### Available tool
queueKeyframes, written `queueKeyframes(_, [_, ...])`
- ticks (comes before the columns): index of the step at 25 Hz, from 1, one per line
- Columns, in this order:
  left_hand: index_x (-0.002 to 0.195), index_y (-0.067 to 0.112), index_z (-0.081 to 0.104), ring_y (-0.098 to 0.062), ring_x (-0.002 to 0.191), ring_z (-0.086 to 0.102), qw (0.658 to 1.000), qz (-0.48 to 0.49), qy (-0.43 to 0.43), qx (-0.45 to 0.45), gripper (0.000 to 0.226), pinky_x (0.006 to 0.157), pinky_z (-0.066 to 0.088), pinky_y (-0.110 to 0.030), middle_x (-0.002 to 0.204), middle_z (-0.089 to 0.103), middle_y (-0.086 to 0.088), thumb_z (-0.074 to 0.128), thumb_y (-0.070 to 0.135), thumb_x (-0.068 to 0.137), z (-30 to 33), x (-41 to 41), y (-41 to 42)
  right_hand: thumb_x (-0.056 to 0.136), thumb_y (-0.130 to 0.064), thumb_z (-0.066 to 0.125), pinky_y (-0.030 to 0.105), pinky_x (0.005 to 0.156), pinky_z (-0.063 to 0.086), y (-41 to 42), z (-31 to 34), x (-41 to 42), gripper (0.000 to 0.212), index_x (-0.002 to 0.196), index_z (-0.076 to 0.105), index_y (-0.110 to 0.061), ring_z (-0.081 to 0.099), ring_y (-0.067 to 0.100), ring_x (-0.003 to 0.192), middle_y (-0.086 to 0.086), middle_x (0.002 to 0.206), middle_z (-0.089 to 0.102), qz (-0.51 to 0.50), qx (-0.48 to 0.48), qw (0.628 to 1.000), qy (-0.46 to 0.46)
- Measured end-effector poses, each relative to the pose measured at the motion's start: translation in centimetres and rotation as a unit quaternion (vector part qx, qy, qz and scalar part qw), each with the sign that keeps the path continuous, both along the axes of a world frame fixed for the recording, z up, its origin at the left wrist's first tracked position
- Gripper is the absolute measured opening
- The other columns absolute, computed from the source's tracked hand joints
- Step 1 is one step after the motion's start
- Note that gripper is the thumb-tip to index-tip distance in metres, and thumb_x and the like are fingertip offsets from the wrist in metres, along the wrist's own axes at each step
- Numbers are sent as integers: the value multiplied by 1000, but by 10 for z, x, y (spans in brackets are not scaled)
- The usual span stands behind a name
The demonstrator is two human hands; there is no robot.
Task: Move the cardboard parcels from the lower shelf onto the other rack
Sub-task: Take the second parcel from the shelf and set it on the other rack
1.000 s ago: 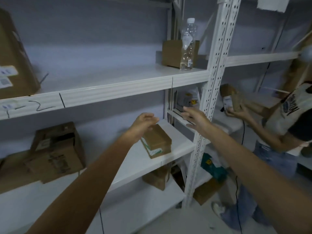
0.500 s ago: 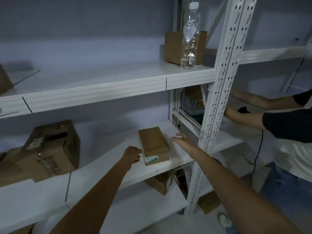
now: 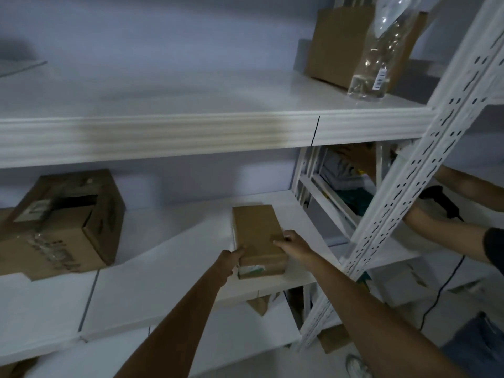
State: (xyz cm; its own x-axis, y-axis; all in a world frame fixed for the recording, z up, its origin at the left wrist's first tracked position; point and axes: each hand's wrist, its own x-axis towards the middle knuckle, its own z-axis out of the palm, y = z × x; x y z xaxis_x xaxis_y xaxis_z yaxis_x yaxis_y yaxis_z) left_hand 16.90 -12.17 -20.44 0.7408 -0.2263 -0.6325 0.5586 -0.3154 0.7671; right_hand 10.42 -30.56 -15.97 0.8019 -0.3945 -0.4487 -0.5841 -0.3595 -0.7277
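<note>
near the middle of the frame, slightly low, a small cardboard parcel [image 3: 257, 238] lies flat on the white lower shelf [image 3: 169, 279], close to the shelf's front edge, with its long side running away from the camera. a white and green label shows on its near end face.

both hands are on it. the left hand [image 3: 231, 256] is curled against the parcel's near left corner, fingers bent around the edge. the right hand [image 3: 294, 244] lies on the parcel's right side, fingers spread over the top face and the thumb toward the near end. the parcel sits between the two hands; whether it is lifted off the shelf or resting on it cannot be told.

at the left of the frame a bigger, battered cardboard box [image 3: 62, 222] stands on the same shelf, well apart from the parcel, its top partly torn open.

above, the upper shelf [image 3: 191, 132] crosses the frame. at the upper right a clear plastic bottle [image 3: 379, 61] stands on it, just in front of a brown box [image 3: 341, 42].

a white perforated post [image 3: 409, 186] runs diagonally down the right side. beyond it stands the other rack [image 3: 387, 255], where a second person's arms [image 3: 463, 227] reach in from the right edge, one hand holding a dark handheld device [image 3: 441, 200] with a cable hanging below it.
</note>
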Motion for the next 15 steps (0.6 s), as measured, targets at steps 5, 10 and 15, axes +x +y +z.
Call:
queueKeyframes(5, [135, 2, 50, -24, 95, 63, 995, 7, 4, -96, 67, 70, 51, -29, 117, 64, -11, 68, 44, 87, 1, -10, -13, 93, -36, 63, 35, 102, 46, -5, -16, 3, 58, 144, 48, -11, 56, 29, 126, 8, 141, 56, -9, -10, 999, -51])
queueKeyframes(10, [133, 18, 45, -37, 118, 56, 980, 73, 41, -180, 62, 98, 46, -51, 133, 56, -12, 68, 49, 85, 17, -24, -5, 96, -26, 62, 32, 88, 52, -26, -5, -8, 17, 100, 71, -12, 67, 27, 106, 9, 109, 71, -120, 155, 962, -189])
queueKeyframes(15, [123, 13, 59, -42, 113, 57, 945, 124, 96, -286, 52, 99, 42, -53, 123, 63, -19, 66, 46, 84, 38, -65, -1, 99, -15, 54, 38, 93, 52, -63, 1, -22, 28, 121, 64, 0, 65, 24, 95, 18, 114, 69, -186, 326, 908, -186])
